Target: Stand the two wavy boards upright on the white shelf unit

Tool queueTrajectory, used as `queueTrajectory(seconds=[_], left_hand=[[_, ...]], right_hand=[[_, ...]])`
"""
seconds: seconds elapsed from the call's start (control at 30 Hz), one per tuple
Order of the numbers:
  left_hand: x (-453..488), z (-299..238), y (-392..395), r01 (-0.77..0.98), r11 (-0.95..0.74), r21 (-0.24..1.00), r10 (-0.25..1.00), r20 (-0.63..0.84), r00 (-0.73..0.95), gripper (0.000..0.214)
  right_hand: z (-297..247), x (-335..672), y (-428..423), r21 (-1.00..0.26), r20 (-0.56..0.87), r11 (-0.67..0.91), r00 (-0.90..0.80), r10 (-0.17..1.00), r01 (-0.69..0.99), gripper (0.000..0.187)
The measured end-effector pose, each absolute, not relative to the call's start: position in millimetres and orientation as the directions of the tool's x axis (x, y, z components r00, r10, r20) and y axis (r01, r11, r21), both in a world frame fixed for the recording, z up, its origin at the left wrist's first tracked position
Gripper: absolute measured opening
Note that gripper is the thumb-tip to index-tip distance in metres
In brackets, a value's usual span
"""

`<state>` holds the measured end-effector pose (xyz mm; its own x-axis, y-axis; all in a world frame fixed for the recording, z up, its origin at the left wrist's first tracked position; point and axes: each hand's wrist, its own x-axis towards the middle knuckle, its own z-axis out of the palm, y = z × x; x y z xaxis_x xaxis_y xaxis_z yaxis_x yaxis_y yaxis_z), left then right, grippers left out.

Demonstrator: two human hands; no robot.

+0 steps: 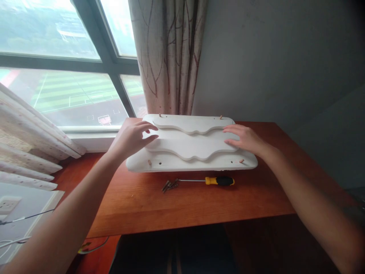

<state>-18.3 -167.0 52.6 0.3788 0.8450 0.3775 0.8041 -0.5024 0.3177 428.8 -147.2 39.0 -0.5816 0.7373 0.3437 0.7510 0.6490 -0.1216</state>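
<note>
A stack of white wooden boards lies on the red-brown table. The bottom board is wide, with wooden dowels sticking up near its corners. On it rest two wavy-edged boards, a nearer one and a farther one. My left hand grips the left end of the nearer wavy board, thumb under its edge. My right hand lies flat with fingers stretched out on that board's right end.
A screwdriver with a yellow and black handle lies in front of the boards, beside a small pile of screws. A curtain hangs behind, next to a window. A wall socket and cables sit low left.
</note>
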Motion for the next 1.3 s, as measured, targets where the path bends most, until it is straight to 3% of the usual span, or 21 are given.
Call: queueTrajectory(seconds=[0.17,0.47,0.77,0.93,1.03,1.3], left_hand=[[-24,47,-112,0.859,-0.458,0.228,0.859,0.360,0.363,0.040],[-6,43,-82,0.761,-0.644,0.071,0.743,0.295,0.601,0.039],[0,46,-82,0.848,-0.529,-0.047,0.825,0.205,0.526,0.036],[12,53,-85,0.810,-0.549,-0.205,0.815,0.086,0.573,0.037],[18,56,-85,0.820,-0.519,-0.242,0.833,0.071,0.548,0.039],[9,53,-65,0.839,-0.528,-0.133,0.831,0.123,0.543,0.043]], right_hand=[[21,453,-86,-0.114,0.416,0.609,-0.519,0.747,0.785,0.034],[7,449,-71,0.027,0.460,0.592,-0.536,0.708,0.806,0.031],[7,452,-73,0.242,0.404,0.563,-0.610,0.682,0.790,0.037],[13,448,-71,0.299,0.342,0.574,-0.647,0.681,0.762,0.036],[16,445,-69,0.285,0.345,0.561,-0.630,0.696,0.777,0.034],[10,452,-54,0.113,0.460,0.550,-0.534,0.709,0.828,0.030]])
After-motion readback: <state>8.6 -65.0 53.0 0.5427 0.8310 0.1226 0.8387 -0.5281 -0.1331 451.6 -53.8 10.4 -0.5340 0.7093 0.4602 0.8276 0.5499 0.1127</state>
